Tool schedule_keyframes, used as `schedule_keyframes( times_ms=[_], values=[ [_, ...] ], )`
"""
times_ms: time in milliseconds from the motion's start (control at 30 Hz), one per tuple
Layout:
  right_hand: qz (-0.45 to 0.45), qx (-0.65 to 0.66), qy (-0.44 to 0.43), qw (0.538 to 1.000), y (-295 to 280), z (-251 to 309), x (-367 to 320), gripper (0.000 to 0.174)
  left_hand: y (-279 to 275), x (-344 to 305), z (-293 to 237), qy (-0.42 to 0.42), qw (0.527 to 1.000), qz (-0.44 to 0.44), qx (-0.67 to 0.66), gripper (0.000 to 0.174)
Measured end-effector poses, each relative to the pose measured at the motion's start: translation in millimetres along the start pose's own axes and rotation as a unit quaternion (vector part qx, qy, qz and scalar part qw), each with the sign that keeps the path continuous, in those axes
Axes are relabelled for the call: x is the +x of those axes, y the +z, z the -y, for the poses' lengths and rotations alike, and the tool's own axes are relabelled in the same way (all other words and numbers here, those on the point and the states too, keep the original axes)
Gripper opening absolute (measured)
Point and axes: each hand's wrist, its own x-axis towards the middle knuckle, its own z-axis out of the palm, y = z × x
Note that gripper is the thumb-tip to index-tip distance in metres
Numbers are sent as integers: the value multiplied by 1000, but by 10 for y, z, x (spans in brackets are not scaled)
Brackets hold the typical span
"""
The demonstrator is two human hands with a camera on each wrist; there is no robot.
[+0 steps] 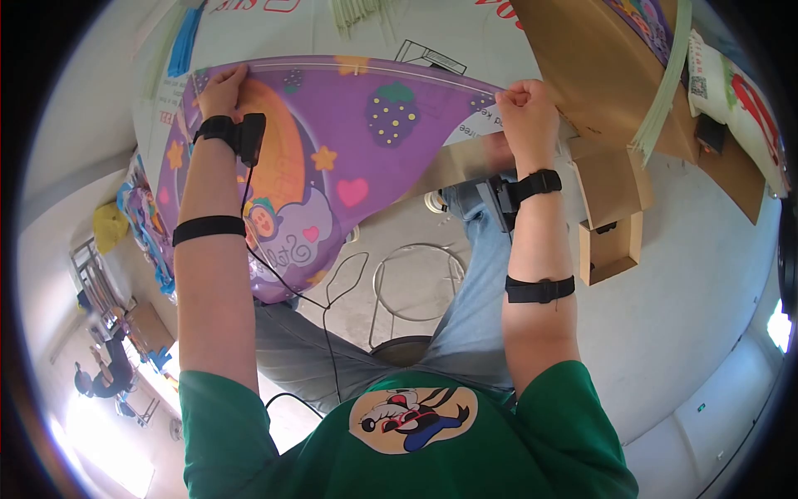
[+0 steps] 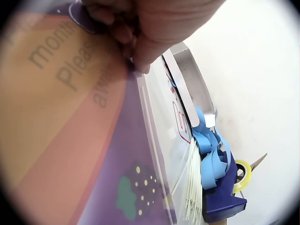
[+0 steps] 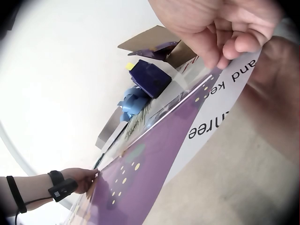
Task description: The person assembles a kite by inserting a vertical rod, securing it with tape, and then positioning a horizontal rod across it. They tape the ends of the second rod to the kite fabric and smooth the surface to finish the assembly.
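A thin purple sheet (image 1: pixel 391 166), printed with a berry, stars, a heart and a cartoon figure, spreads over the table edge toward the lap. Along its far edge runs a slender white rod (image 1: pixel 324 66). My left hand (image 1: pixel 220 93) pinches that edge near its left end; in the left wrist view, thumb and fingers (image 2: pixel 140 61) meet at the edge. At the opposite end, my right hand (image 1: pixel 529 121) grips the pointed corner between thumb and curled fingers. The edge stretches nearly straight between both hands. Printed words on white show beside the right corner in the right wrist view.
Pale thin sticks (image 2: pixel 191 183), blue ribbon (image 2: pixel 213 159) and a dark blue tape dispenser (image 2: pixel 222 201) lie beyond the sheet. An open cardboard box (image 1: pixel 611 254) stands at the right, near a white printed bag (image 1: pixel 731 100). A round metal frame (image 1: pixel 376 287) is below.
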Motion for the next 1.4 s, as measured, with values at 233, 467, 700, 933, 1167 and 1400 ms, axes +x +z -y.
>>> schedule_keyframes(
  times_ms=[233, 467, 700, 933, 1167, 1400],
  values=[
    [9, -1, 14, 1000, -20, 65, -12, 20, 11, -65, -47, -3, 999, 1, -32, 29],
    [4, -30, 4, 1000, 1, 46, 2, 20, 16, 50, 78, 11, 1000, -4, -28, 29],
    [10, -35, 2, 999, -3, 46, 10, 22, 2, -24, 2, -1, 999, 13, -41, 30],
    [11, -41, 3, 999, -10, 75, 2, 21, 29, -20, 26, 4, 998, 13, -62, 28],
    [4, -35, -3, 999, 9, 59, 9, 20, 31, -38, 22, 15, 1000, 5, -25, 28],
    [3, -51, 2, 999, -1, 85, 2, 19, 27, -59, 8, 1, 1000, -14, 17, 30]
  ],
)
